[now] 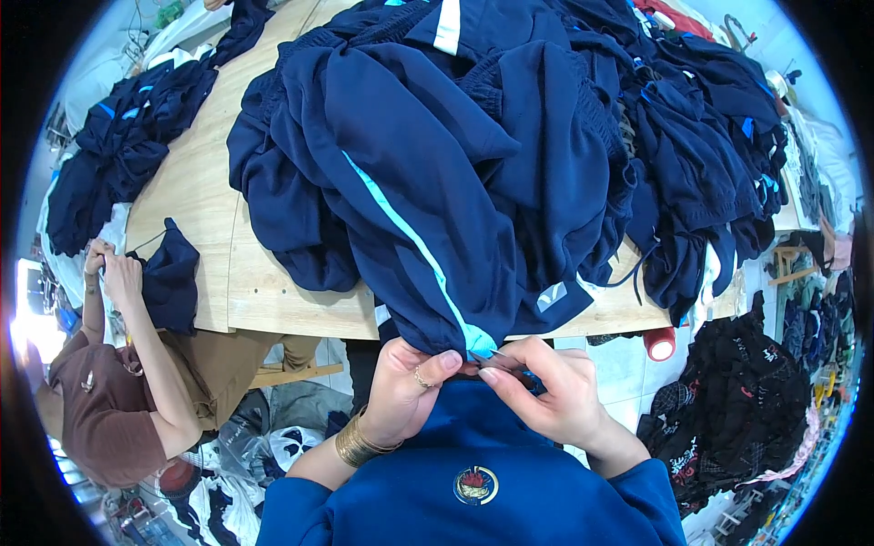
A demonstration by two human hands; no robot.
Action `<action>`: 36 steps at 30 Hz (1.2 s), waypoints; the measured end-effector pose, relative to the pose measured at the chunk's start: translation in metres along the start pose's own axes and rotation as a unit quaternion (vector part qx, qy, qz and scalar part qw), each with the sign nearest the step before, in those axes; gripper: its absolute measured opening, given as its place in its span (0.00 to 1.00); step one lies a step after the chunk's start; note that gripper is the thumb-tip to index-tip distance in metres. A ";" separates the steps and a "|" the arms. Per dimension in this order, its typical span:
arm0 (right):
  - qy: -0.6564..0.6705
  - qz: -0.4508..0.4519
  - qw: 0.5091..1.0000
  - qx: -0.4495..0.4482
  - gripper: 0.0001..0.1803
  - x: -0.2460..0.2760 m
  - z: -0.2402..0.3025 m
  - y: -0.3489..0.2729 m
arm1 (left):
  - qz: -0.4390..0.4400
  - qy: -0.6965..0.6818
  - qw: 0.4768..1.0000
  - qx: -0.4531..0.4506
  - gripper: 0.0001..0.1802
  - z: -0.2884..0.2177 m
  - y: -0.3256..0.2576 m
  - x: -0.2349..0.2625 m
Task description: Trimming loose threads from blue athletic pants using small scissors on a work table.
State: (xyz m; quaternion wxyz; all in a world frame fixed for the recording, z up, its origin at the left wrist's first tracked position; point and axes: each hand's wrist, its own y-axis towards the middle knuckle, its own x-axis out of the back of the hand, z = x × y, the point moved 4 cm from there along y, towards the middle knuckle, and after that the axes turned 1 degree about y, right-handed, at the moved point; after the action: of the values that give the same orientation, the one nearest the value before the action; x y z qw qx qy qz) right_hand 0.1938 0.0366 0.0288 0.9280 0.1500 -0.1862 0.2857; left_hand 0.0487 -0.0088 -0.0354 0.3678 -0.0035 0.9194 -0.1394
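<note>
A large heap of navy track garments (pixel 473 155) with light blue stripes covers a wooden table (pixel 273 300). One garment hangs over the near edge. My left hand (pixel 410 387) pinches its hem beside the light blue stripe end (pixel 478 343). My right hand (pixel 546 387) holds a small dark tool, apparently snips, its tip at the same hem; the tool is mostly hidden by my fingers. A gold ring and gold bangles (pixel 357 444) are on my left hand and wrist.
Another person in a brown top (pixel 109 409) sits at the left, both hands on a navy garment (pixel 168 273). More navy garments (pixel 127 136) lie far left. Black clothes (pixel 746 400) are piled on the floor at right, by a red cylinder (pixel 659 343).
</note>
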 end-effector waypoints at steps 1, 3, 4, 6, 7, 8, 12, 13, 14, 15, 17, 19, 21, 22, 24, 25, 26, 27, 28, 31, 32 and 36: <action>0.002 -0.004 1.000 0.007 0.07 -0.001 0.000 0.000 | 0.002 -0.004 1.000 0.000 0.21 0.000 0.000 0.000; 0.004 -0.008 1.000 0.013 0.07 0.000 0.000 0.000 | 0.001 -0.007 1.000 0.001 0.21 0.000 -0.001 0.000; 0.010 -0.008 1.000 0.011 0.07 0.000 0.001 0.001 | 0.001 -0.011 1.000 0.002 0.20 0.000 0.000 -0.001; 0.015 -0.007 1.000 0.010 0.07 0.000 0.000 0.001 | -0.009 -0.018 1.000 -0.023 0.15 -0.005 0.001 -0.008; 0.019 -0.009 1.000 -0.003 0.07 -0.001 -0.002 0.001 | -0.018 -0.025 0.998 -0.048 0.11 -0.008 0.002 -0.011; 0.022 -0.011 1.000 -0.016 0.07 -0.001 -0.003 0.002 | -0.018 -0.025 0.998 -0.049 0.11 -0.007 0.002 -0.011; 0.024 -0.004 0.999 -0.022 0.07 0.000 -0.001 0.004 | -0.042 0.027 0.994 -0.092 0.11 -0.010 0.002 -0.008; 0.025 -0.004 0.999 -0.028 0.07 0.000 -0.001 0.004 | -0.046 0.036 0.994 -0.097 0.10 -0.010 0.002 -0.008; 0.026 -0.004 0.999 -0.035 0.07 0.000 -0.001 0.004 | -0.045 0.036 0.994 -0.097 0.10 -0.010 0.002 -0.007; 0.026 -0.004 0.999 -0.034 0.07 0.000 0.000 0.004 | -0.046 0.031 0.994 -0.095 0.10 -0.010 0.002 -0.008; 0.025 0.002 0.999 -0.035 0.07 0.000 -0.001 0.003 | -0.046 0.026 0.994 -0.092 0.09 -0.010 0.002 -0.007; 0.024 0.006 0.999 -0.039 0.07 0.001 0.000 0.002 | -0.040 0.024 0.995 -0.086 0.10 -0.010 0.002 -0.007; 0.024 0.010 0.999 -0.043 0.06 0.002 0.001 0.003 | -0.035 0.023 0.995 -0.088 0.10 -0.011 0.002 -0.008; 0.021 0.006 0.999 -0.039 0.06 0.002 0.002 0.003 | -0.029 0.022 0.995 -0.089 0.10 -0.011 0.002 -0.008; 0.018 0.003 0.999 -0.035 0.06 0.002 0.002 0.003 | -0.035 0.031 0.995 -0.084 0.12 -0.010 0.001 -0.009; 0.021 0.004 0.999 -0.035 0.06 0.002 0.002 0.003 | -0.041 0.040 0.995 -0.079 0.15 -0.009 0.000 -0.008; 0.024 0.005 0.999 -0.036 0.07 0.002 0.001 0.003 | -0.041 0.040 0.995 -0.079 0.15 -0.009 0.000 -0.007; 0.024 0.004 0.999 -0.035 0.07 0.002 0.001 0.003 | -0.038 0.041 0.995 -0.078 0.15 -0.009 0.000 -0.007; 0.023 0.003 0.999 -0.037 0.07 0.002 0.001 0.003 | -0.034 0.043 0.996 -0.077 0.15 -0.008 0.000 -0.007; 0.022 0.004 0.999 -0.039 0.07 0.001 0.001 0.003 | -0.031 0.018 0.995 -0.088 0.10 -0.009 0.001 -0.007; 0.022 0.005 0.999 -0.040 0.07 0.001 0.001 0.003 | -0.031 0.018 0.995 -0.089 0.10 -0.009 0.001 -0.007; 0.018 -0.010 0.999 -0.034 0.06 0.000 0.000 0.002 | -0.038 0.013 0.995 -0.086 0.10 -0.008 0.001 -0.007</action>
State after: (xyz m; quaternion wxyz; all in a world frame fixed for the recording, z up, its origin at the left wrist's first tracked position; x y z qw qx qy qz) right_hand 0.1928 0.0380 0.0289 0.9385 0.1153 -0.1777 0.2728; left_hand 0.0482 -0.0046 -0.0255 0.3483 -0.0687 0.9320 -0.0736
